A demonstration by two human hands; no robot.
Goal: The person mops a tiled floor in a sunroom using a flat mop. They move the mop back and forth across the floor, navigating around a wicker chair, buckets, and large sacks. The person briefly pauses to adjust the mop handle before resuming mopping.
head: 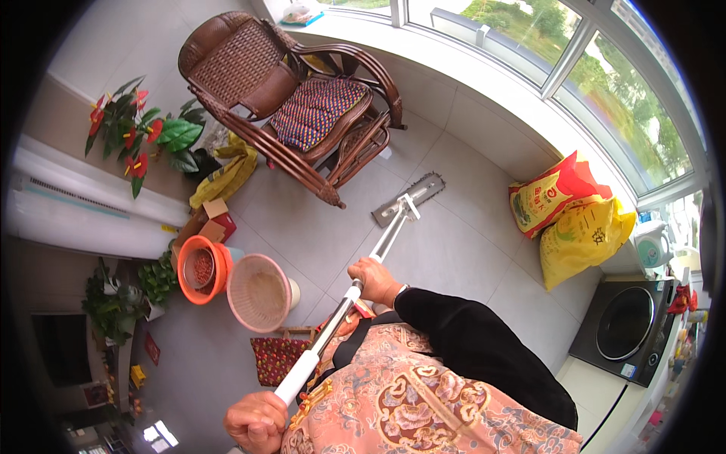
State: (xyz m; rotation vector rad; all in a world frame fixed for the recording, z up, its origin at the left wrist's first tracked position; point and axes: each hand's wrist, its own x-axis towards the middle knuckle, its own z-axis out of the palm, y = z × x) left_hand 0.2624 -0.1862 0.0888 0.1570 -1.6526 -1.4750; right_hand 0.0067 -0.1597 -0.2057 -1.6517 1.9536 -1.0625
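Observation:
A flat mop with a white and silver pole (332, 324) runs diagonally from my body out over the floor. My left hand (258, 421) is wrapped around the white grip near the pole's upper end. Farther down, my right hand (374, 280) grasps the pole around a dark joint, its wrist at a black sleeve. The grey rectangular mop head (409, 198) lies on the grey tiled floor (454, 244), fringed at its edges and joined to the pole by a white hinge.
A brown woven rocking chair (249, 62) with a checked cushion (320, 110) stands beyond the mop head. Left are a pink basket (262, 292), an orange basin (187, 249) and a red-flowered plant (133, 130). Right are a red-yellow sack (553, 196), a yellow bag (584, 238) and a washing machine (621, 329).

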